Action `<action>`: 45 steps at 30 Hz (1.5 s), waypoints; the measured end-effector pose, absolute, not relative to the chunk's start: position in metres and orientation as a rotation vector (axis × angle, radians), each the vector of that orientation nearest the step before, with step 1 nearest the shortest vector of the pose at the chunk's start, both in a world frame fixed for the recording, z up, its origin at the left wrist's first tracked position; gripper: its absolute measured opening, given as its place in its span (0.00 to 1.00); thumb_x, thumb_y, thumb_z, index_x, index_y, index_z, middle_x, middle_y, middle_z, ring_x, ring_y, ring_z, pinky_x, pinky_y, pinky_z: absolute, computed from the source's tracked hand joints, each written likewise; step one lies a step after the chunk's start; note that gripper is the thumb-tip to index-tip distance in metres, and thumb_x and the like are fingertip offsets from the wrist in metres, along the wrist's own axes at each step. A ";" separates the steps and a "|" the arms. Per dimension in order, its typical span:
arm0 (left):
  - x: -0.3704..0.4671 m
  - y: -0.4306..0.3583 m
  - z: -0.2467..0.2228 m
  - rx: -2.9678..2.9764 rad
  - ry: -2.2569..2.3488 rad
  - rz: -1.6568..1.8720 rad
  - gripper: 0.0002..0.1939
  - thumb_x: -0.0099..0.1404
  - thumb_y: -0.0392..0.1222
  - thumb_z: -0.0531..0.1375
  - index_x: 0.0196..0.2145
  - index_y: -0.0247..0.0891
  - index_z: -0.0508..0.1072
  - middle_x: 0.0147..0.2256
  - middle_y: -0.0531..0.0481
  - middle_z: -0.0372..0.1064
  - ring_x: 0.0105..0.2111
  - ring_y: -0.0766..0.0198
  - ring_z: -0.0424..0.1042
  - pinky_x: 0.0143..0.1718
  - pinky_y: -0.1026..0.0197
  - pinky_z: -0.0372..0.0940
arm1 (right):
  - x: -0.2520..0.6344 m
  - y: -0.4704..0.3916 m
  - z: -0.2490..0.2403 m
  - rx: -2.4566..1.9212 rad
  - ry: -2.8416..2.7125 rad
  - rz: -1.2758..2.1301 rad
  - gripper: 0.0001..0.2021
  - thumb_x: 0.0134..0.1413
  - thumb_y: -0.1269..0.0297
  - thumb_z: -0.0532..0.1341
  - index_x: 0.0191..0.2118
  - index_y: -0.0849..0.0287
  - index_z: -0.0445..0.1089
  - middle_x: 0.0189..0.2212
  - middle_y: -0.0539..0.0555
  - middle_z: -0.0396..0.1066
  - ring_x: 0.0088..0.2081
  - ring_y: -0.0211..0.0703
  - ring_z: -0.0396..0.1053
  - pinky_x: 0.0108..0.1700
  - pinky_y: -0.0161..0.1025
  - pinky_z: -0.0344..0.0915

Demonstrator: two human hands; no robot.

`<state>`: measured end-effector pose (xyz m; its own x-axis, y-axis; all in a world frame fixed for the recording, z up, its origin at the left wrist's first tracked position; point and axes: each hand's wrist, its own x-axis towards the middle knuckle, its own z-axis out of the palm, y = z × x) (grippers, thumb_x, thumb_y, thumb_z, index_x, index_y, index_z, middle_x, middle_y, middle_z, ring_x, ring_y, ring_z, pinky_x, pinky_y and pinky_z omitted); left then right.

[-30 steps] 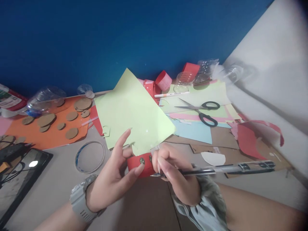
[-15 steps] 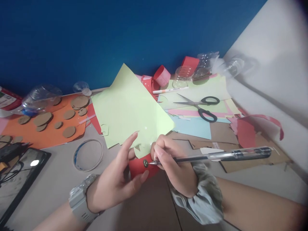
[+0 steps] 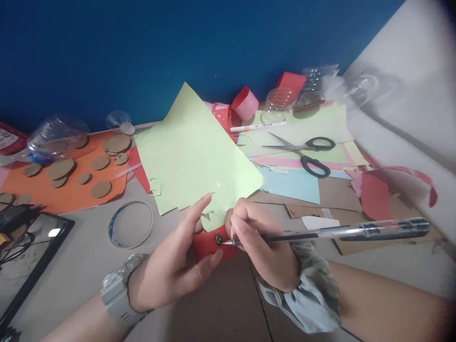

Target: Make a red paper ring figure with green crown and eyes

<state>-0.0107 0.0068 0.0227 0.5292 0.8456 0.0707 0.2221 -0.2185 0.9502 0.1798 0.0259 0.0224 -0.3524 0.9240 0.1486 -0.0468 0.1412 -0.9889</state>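
Note:
My right hand (image 3: 263,242) is closed around a clear-barrelled pen (image 3: 338,232), writing end pointing left. Its tip meets a small dark speckled oval (image 3: 218,239) on a red paper piece (image 3: 204,247); whether the oval is drawn or a loose bit I cannot tell. Around the left side of the red piece curves my left hand (image 3: 181,261), its thumb on the near edge and its index finger raised and apart; the other fingers are mostly hidden. Beyond both hands a pale green sheet (image 3: 192,152) with a cut lower edge lies tilted.
Scissors (image 3: 299,152) and a white marker (image 3: 258,127) lie on coloured sheets at the right. Cardboard discs (image 3: 101,189) rest on orange paper (image 3: 78,194) at the left. A tape ring (image 3: 151,223) and a dark-framed tablet (image 3: 39,266) are nearer. Clear plastic cups (image 3: 280,102) stand by the blue wall.
The view has shifted slightly. The pen leans a little differently, its tip still at the dark oval. Both hands keep nearly the same pose around the red piece.

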 end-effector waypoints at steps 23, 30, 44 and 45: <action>-0.012 0.007 0.021 1.797 0.902 0.748 0.41 0.67 0.30 0.56 0.70 0.47 0.39 0.31 0.55 0.61 0.28 0.68 0.61 0.31 0.66 0.62 | 0.183 0.028 0.019 -0.843 -1.556 1.376 0.14 0.69 0.64 0.48 0.28 0.56 0.55 0.22 0.44 0.53 0.23 0.35 0.50 0.25 0.36 0.50; -0.013 0.007 0.021 1.825 0.909 0.739 0.41 0.67 0.31 0.56 0.70 0.47 0.38 0.30 0.55 0.59 0.27 0.67 0.61 0.30 0.65 0.62 | 0.183 0.029 0.019 -0.853 -1.555 1.384 0.15 0.69 0.64 0.48 0.28 0.56 0.54 0.23 0.45 0.53 0.24 0.35 0.50 0.26 0.36 0.50; -0.012 0.009 0.022 1.847 0.888 0.761 0.42 0.67 0.30 0.56 0.70 0.46 0.39 0.31 0.55 0.60 0.27 0.66 0.61 0.30 0.64 0.64 | 0.184 0.031 0.021 -0.840 -1.566 1.419 0.14 0.69 0.65 0.49 0.28 0.56 0.55 0.23 0.45 0.55 0.23 0.35 0.51 0.26 0.36 0.51; -0.012 0.009 0.022 1.845 0.884 0.766 0.41 0.67 0.30 0.56 0.70 0.46 0.39 0.31 0.54 0.61 0.27 0.66 0.61 0.31 0.64 0.64 | 0.184 0.031 0.021 -0.849 -1.557 1.431 0.14 0.69 0.64 0.49 0.28 0.56 0.55 0.23 0.45 0.55 0.23 0.35 0.51 0.26 0.36 0.51</action>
<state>-0.0121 0.0094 0.0219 0.5480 0.8254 0.1360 0.2521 -0.3180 0.9139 0.1842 0.0305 0.0207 -0.4209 0.8973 0.1329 -0.0571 0.1201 -0.9911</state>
